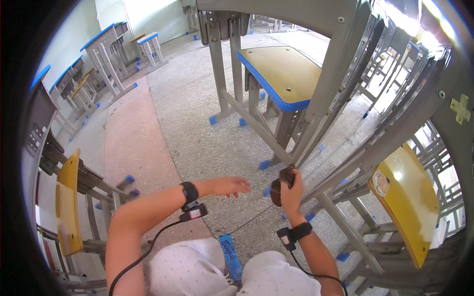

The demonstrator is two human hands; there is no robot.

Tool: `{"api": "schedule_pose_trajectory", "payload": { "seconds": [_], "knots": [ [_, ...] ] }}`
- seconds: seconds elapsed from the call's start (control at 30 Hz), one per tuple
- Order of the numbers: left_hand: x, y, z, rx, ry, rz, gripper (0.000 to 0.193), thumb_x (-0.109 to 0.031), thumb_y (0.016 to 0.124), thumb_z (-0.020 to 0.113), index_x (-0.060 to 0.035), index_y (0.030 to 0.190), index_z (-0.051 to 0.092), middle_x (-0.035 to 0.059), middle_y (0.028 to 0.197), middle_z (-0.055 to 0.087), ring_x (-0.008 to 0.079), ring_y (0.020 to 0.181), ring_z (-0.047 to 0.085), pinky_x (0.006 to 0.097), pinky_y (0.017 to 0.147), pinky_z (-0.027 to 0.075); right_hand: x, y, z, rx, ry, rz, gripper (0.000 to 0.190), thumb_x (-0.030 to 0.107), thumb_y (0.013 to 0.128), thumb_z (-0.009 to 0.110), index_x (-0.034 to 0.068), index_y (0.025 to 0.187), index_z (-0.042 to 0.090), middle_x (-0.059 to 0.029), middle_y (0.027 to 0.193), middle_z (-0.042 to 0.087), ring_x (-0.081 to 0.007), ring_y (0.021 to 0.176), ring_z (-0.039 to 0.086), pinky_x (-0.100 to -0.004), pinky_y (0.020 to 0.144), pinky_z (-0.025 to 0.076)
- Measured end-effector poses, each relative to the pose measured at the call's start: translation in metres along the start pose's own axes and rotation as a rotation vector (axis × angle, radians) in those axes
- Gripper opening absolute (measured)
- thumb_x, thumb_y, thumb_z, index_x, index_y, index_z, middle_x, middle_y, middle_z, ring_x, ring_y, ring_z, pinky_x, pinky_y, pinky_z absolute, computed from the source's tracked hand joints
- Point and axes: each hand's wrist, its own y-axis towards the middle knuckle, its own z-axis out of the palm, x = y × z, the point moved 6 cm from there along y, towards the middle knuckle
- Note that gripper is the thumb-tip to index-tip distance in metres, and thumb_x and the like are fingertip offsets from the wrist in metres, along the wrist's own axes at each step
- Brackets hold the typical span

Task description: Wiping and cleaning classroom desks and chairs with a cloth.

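Observation:
My right hand (291,194) grips a crumpled dark brown cloth (276,192) near the foot of a grey metal desk leg (307,137). Part of the cloth appears to touch the lower frame; the exact contact is hidden by my fingers. My left hand (231,186) hovers over the speckled floor (200,148), holding nothing, its fingers loosely apart. Between my knees lies a narrow blue packet (230,255) that bears writing. Just beyond the desk leg stands a stool with a tan, blue-edged seat (283,72).
To the right, a yellow wooden seat (407,203) with a sticker stands beside more grey desk frames. Another yellow chair back (70,207) is close on the left. Blue-capped feet (264,165) stick out along the floor. Cabled devices (194,212) are strapped to both wrists.

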Motion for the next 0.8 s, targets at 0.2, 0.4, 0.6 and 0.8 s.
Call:
{"api": "schedule_pose_trajectory", "payload": {
  "seconds": [0.2, 0.4, 0.6, 0.8],
  "knots": [
    [-0.044, 0.044, 0.028, 0.072, -1.200, -0.280, 0.050, -0.041, 0.093, 0.034, -0.0021, 0.123, 0.045, 0.0103, 0.117, 0.054, 0.0223, 0.094, 0.057, 0.0381, 0.084, 0.048, 0.009, -0.013, 0.043, 0.314, 0.158, -0.250, 0.040, 0.005, 0.074, 0.052, 0.001, 0.113, 0.044, -0.0148, 0.108, 0.049, -0.0262, 0.102, 0.050, -0.0350, 0.089, 0.039],
    [-0.026, 0.032, -0.005, -0.238, -1.143, -0.273, 0.029, -0.023, 0.091, 0.041, -0.0014, 0.106, 0.052, 0.0088, 0.099, 0.056, 0.0216, 0.092, 0.057, 0.0381, 0.081, 0.049, 0.006, -0.003, 0.067, 0.317, -0.145, -0.533, 0.062, 0.013, 0.067, 0.068, 0.002, 0.121, 0.041, -0.0217, 0.116, 0.045, -0.0410, 0.105, 0.044, -0.0467, 0.089, 0.037],
    [0.014, 0.026, 0.016, -0.202, -1.349, -0.365, 0.027, -0.019, 0.090, 0.045, -0.0037, 0.110, 0.052, 0.0080, 0.103, 0.055, 0.0217, 0.093, 0.057, 0.0363, 0.082, 0.048, -0.018, -0.008, 0.088, 0.546, -0.417, -0.589, 0.072, 0.013, 0.060, 0.078, 0.002, 0.120, 0.039, -0.0180, 0.113, 0.049, -0.0359, 0.102, 0.051, -0.0417, 0.083, 0.044],
    [-0.008, 0.084, 0.011, -0.526, -0.887, 0.281, 0.029, -0.019, 0.089, 0.053, -0.0037, 0.113, 0.051, 0.0077, 0.109, 0.056, 0.0186, 0.099, 0.056, 0.0325, 0.084, 0.046, -0.005, 0.029, 0.031, 0.418, -0.297, -0.403, 0.070, 0.017, 0.059, 0.079, 0.000, 0.115, 0.041, -0.0195, 0.110, 0.052, -0.0353, 0.101, 0.052, -0.0421, 0.085, 0.043]
  ]
}}
